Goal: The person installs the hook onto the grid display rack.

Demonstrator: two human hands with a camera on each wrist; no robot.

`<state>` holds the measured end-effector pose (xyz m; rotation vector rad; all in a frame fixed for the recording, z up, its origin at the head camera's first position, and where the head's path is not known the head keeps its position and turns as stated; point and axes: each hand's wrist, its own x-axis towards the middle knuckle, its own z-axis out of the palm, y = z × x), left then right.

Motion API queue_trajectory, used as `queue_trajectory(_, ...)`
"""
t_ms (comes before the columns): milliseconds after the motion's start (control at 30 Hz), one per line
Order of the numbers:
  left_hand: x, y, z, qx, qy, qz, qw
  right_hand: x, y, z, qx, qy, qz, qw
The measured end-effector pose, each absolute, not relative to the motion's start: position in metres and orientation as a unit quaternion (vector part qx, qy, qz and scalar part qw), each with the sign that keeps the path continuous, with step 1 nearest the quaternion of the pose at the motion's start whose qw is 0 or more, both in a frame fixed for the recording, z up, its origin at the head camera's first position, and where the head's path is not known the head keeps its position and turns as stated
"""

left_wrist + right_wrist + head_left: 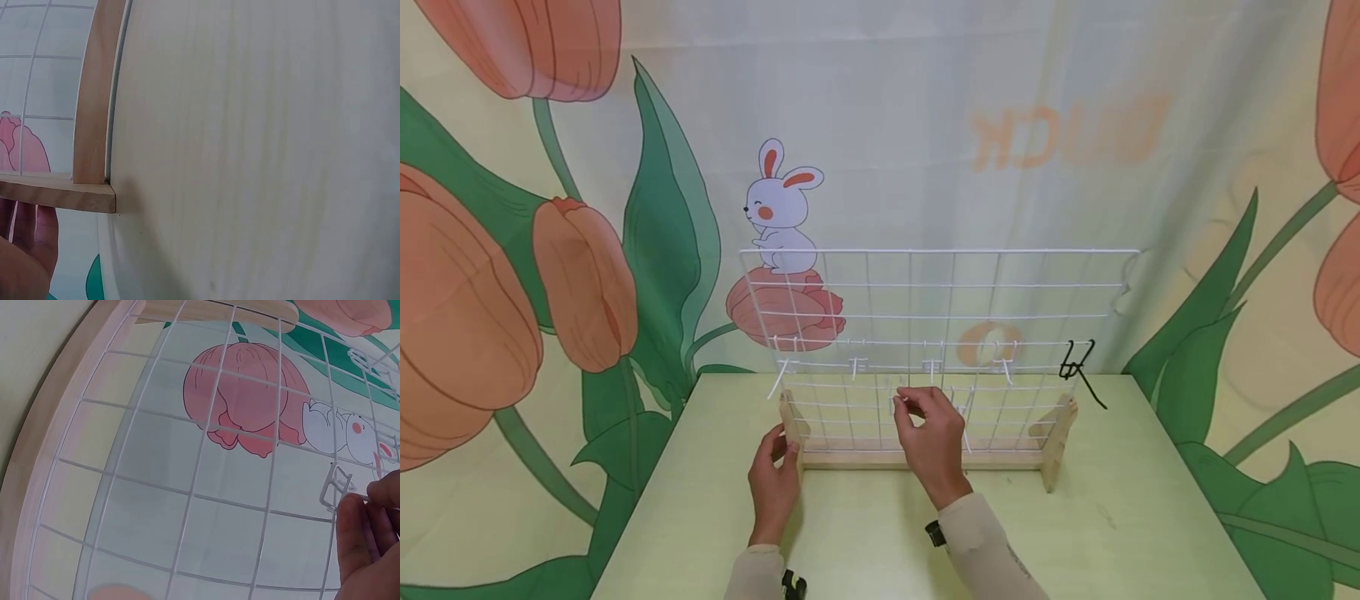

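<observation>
A white wire grid rack [953,286] stands on the table, held between wooden end supports. My right hand [934,446] pinches a white wire hook [335,487] by its stem, in front of the grid's lower middle. The hook's square back is close to the grid wires in the right wrist view; whether it touches them I cannot tell. My left hand [773,487] grips the left wooden support [793,421], fingers on its outer side. Several white hooks [856,367] hang in a row across the grid, and another white hook [966,425] hangs lower, just right of my right hand.
At the row's right end hangs a black hook [1078,367], its prong pointing forward. A wooden bar [850,459] joins the right wooden support [1058,446] to the left one. The pale table [1120,517] extends around the rack, with a printed curtain [880,125] behind.
</observation>
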<state>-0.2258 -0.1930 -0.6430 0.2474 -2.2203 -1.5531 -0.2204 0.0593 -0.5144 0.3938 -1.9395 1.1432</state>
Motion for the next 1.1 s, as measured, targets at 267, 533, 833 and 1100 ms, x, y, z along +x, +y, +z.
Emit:
queue_trajectory(267, -0.226, -0.192, -0.643, 0.09, -0.795, -0.56, 0.215, -0.225, 0.059, -0.517, 0.169, -0.779, 0.424, 0.429)
queue_trajectory(533, -0.225, -0.191, -0.642, 0.096, -0.795, -0.561, 0.213, -0.227, 0.057, -0.525, 0.187, -0.788, 0.384, 0.444)
queue_trajectory(833, -0.224, -0.191, -0.642, 0.1, -0.796, -0.559, 0.209, -0.222, 0.056, -0.535, 0.201, -0.788, 0.383, 0.439)
queue_trajectory(1100, -0.223, -0.191, -0.641, 0.098, -0.794, -0.563, 0.207, -0.218, 0.056, -0.542, 0.206, -0.787, 0.388, 0.433)
